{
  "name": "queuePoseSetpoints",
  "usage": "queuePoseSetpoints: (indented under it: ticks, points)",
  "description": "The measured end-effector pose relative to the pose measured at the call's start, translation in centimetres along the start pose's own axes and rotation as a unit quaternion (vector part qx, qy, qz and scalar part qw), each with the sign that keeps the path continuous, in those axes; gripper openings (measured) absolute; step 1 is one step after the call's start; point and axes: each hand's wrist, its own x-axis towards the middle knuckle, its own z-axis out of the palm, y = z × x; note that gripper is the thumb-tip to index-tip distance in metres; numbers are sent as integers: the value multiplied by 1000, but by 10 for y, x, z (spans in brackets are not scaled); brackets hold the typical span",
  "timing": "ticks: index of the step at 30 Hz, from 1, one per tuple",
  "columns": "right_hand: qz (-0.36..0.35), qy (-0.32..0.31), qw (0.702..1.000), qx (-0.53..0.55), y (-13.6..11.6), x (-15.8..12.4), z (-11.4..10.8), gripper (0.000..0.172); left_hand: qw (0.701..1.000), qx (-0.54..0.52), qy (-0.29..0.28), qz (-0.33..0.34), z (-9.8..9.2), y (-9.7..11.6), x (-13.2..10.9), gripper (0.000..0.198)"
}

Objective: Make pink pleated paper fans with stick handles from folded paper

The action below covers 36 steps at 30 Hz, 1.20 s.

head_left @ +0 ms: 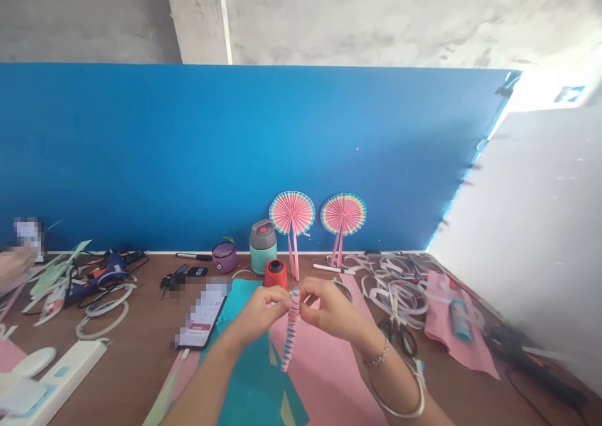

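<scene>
Between my two hands is a narrow pleated paper strip (290, 341), pink with blue-green edges, hanging down in tight zigzag folds. My left hand (263, 310) pinches its upper end from the left. From the right, my right hand (332, 307) is closed with its fingertips at the same upper end. Below lie a teal paper sheet (249, 363) and a pink paper sheet (324, 376). A red-orange spool-like object (275, 274) stands just behind my hands. Two round pleated paper fans, a left one (291, 214) and a right one (343, 214), lean against the blue partition (211, 143).
A phone (203, 322) lies left of the teal sheet. Behind stand a mint flask (263, 250) and a purple pot (224, 258). Scissors (407, 340) and tangled white strips (399, 288) lie to the right. A power strip (75, 376) and another person's hand (16, 266) are at the left.
</scene>
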Motion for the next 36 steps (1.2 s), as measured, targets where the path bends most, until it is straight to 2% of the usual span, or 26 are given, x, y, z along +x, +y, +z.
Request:
queuePoseSetpoints:
  ticks: [5,13,20,24,31,36]
  points:
    - [7,24,997,-76,-4,0,0,9,998,5,46,-53,6,-1,3,9]
    - [17,34,994,-105,-3,-1,2,12,995,1,75,-67,10,-1,2,4]
    - [17,30,997,-66,0,1,1,14,991,-101,51,-78,9,-1,4,10]
    - [24,39,996,-73,3,1,2,13,993,-53,47,-94,10,0,4,13]
    - [19,34,997,-73,3,0,4,14,993,42,77,-79,15,1,3,5]
    - [30,34,997,-68,1,1,3,14,989,94,102,-58,15,4,2,8]
